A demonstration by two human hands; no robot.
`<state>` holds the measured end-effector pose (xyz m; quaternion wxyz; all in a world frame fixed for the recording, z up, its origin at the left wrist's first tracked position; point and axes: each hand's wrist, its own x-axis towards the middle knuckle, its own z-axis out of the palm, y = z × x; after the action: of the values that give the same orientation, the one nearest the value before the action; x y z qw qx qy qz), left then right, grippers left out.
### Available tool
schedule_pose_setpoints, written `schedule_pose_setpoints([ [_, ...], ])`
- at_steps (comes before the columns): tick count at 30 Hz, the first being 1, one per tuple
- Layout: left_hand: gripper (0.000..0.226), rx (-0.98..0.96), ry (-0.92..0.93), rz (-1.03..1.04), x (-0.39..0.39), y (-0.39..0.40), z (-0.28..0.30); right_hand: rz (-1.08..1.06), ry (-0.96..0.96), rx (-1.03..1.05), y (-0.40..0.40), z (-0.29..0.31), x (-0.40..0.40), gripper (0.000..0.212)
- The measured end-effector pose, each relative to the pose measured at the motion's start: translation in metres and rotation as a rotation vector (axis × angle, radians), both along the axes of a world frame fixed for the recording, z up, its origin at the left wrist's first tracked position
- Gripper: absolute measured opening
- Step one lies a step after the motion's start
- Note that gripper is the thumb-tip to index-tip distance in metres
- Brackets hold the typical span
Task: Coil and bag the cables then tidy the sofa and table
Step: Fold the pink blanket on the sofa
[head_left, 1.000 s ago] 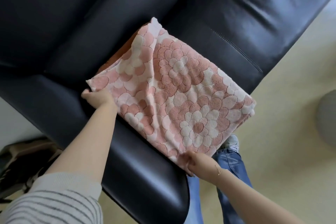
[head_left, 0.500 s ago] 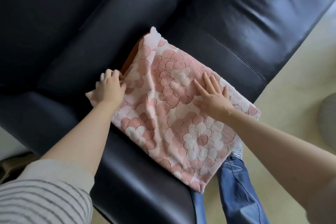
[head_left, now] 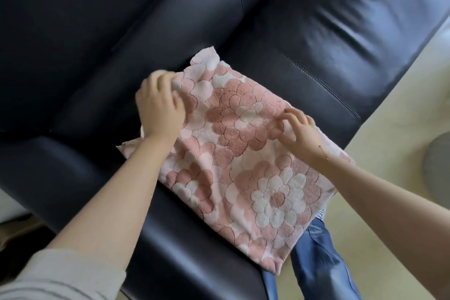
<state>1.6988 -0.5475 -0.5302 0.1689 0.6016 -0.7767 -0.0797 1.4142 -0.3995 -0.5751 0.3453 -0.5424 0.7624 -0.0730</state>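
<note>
A folded pink and white flower-patterned blanket (head_left: 243, 165) lies on the seat of the black leather sofa (head_left: 316, 31), its near corner hanging over the front edge. My left hand (head_left: 158, 107), blurred by motion, curls its fingers round the blanket's far left edge. On the right side of the blanket, my right hand (head_left: 302, 134) has its fingers bent and pinches the fabric. No cables or bag are in view.
The sofa's armrest (head_left: 73, 178) runs along the lower left. My legs in blue jeans (head_left: 316, 263) stand on the cream floor (head_left: 401, 105) by the seat front. A grey round object (head_left: 438, 165) sits at the right edge.
My left hand has slid up the blanket's left edge toward the far corner. My right hand has gone from lying flat to bent fingers on the fabric.
</note>
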Motion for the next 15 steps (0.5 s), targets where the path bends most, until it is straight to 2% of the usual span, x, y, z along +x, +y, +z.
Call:
schedule_pose_setpoints([
  [2, 0.03, 0.028, 0.057, -0.169, -0.034, -0.02, 0.003, -0.18, -0.045, -0.098, -0.01, 0.002, -0.003, 0.043],
  [4, 0.027, 0.147, 0.125, -0.383, -0.068, -0.022, -0.003, -0.281, -0.03, -0.068, -0.025, 0.0, -0.005, 0.049],
  [7, 0.027, 0.115, -0.015, -0.552, -0.099, 0.011, -0.03, -0.222, 0.033, 0.068, -0.041, -0.01, -0.011, 0.046],
  [10, 0.046, 0.131, -0.12, -0.524, -0.095, 0.055, -0.053, -0.127, 0.013, 0.069, -0.048, -0.016, -0.019, 0.033],
  [13, 0.08, 0.32, -0.321, -0.376, -0.085, 0.058, -0.072, -0.081, -0.039, 0.051, -0.051, -0.019, -0.031, 0.021],
  [15, 0.098, 0.426, -0.464, -0.319, -0.084, 0.039, -0.079, -0.054, -0.055, 0.017, -0.053, -0.021, -0.035, 0.021],
])
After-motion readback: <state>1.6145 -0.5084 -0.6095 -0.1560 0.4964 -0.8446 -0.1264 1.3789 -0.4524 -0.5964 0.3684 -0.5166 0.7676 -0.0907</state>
